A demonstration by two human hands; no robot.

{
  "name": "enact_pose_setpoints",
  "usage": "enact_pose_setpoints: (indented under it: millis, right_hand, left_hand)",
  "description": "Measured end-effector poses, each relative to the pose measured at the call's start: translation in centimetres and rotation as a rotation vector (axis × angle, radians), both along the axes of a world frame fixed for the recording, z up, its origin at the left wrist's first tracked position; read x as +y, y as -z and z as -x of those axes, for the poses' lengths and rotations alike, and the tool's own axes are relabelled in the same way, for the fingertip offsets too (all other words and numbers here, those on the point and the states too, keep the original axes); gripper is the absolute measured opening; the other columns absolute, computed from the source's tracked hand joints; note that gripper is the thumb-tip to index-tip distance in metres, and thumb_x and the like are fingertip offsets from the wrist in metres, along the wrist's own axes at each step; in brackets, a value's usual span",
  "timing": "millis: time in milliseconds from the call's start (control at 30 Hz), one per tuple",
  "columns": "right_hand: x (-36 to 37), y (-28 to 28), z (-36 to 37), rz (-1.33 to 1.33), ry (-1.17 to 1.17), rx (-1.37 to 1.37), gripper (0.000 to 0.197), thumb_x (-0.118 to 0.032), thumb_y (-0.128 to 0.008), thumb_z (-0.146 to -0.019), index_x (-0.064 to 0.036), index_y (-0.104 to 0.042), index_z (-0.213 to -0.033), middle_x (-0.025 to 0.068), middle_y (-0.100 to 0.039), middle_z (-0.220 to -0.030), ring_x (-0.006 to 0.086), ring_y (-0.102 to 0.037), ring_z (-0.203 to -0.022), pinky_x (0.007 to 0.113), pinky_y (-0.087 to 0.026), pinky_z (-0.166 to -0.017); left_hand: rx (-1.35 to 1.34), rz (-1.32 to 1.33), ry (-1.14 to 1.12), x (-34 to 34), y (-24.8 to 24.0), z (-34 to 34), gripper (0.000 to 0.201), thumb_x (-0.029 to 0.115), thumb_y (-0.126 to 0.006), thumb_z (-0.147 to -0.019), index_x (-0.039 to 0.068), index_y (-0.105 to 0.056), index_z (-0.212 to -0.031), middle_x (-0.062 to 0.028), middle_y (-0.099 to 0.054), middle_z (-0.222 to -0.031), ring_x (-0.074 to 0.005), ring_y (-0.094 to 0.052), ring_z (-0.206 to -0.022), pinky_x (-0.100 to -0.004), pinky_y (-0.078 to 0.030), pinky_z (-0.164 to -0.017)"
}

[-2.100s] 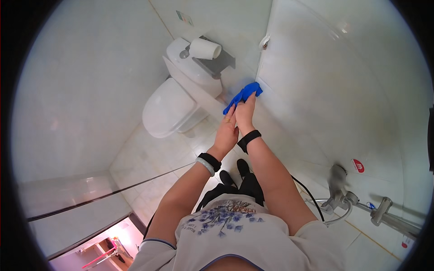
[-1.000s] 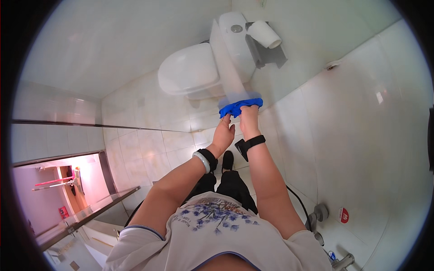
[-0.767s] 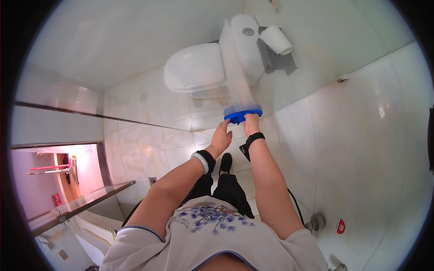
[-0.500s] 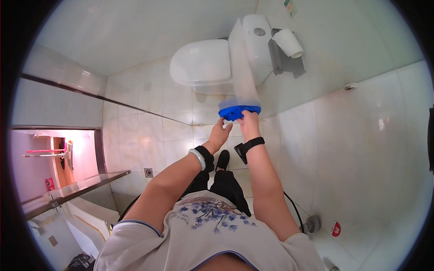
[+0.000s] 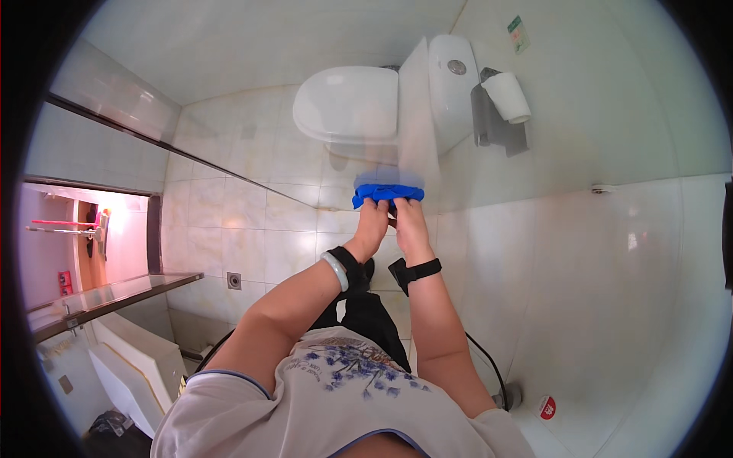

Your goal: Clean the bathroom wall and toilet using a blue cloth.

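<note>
A bunched blue cloth (image 5: 389,194) is spread crosswise in front of me, against what looks like a clear glass panel with a faint blue reflection just beyond it. My left hand (image 5: 372,227) has its fingers on the cloth's near side, left of its middle. Close beside it, my right hand (image 5: 411,227) grips the right part of the same cloth. The fingertips of both hands are partly hidden by the cloth.
Beyond the cloth stands a white toilet (image 5: 347,103) with its lid down. A paper roll (image 5: 507,98) hangs on the wall right of it. At left are a metal-edged glass panel (image 5: 114,305), a floor drain (image 5: 234,281) and a white basin-like fixture (image 5: 130,374).
My left hand has moved up onto the cloth; before, it was just below it with fingers apart. The cloth and right hand have shifted slightly left. My view has shifted a little.
</note>
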State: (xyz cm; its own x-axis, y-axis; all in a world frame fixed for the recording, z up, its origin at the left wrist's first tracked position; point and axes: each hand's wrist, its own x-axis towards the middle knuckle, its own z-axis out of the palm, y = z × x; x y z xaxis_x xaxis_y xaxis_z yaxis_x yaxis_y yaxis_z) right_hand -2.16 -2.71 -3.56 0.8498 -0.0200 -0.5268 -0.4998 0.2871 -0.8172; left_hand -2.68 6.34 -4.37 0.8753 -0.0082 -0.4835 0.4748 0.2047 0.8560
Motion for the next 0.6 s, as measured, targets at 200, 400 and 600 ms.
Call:
enact_pose_setpoints:
  millis: [200, 400, 600]
  right_hand:
    - [0.1, 5.7, -0.4, -0.034, -0.053, 0.138, 0.025, -0.024, -0.052, -0.088, -0.0048, -0.053, -0.105, 0.0074, -0.058, -0.102, 0.0185, -0.058, -0.090, 0.039, -0.049, -0.073]
    - [0.4, 5.5, 0.2, 0.137, -0.116, 0.205, 0.033, -0.028, -0.056, -0.087, -0.0017, -0.054, -0.108, 0.0091, -0.058, -0.103, 0.0244, -0.056, -0.098, 0.039, -0.047, -0.079]
    - [1.8, 1.2, 0.3, 0.213, -0.198, -0.005, 0.033, -0.027, -0.056, -0.088, 0.0017, -0.059, -0.105, 0.0100, -0.060, -0.098, 0.0215, -0.058, -0.093, 0.035, -0.048, -0.079]
  left_hand:
    - [0.260, 0.098, -0.149, -0.3, 5.6, -1.7, 0.025, 0.007, -0.038, -0.086, 0.003, -0.047, -0.109, -0.0115, -0.056, -0.099, -0.0237, -0.055, -0.083, -0.0410, -0.048, -0.064]
    - [0.380, 0.158, -0.277, 1.6, 11.8, -2.3, 0.018, 0.011, -0.043, -0.086, 0.008, -0.049, -0.102, -0.0071, -0.057, -0.096, -0.0212, -0.054, -0.084, -0.0487, -0.041, -0.071]
    - [0.175, 0.416, -0.519, 4.5, 1.7, -1.6, 0.017, 0.011, -0.044, -0.086, 0.009, -0.051, -0.101, -0.0064, -0.057, -0.096, -0.0219, -0.056, -0.090, -0.0444, -0.046, -0.080]
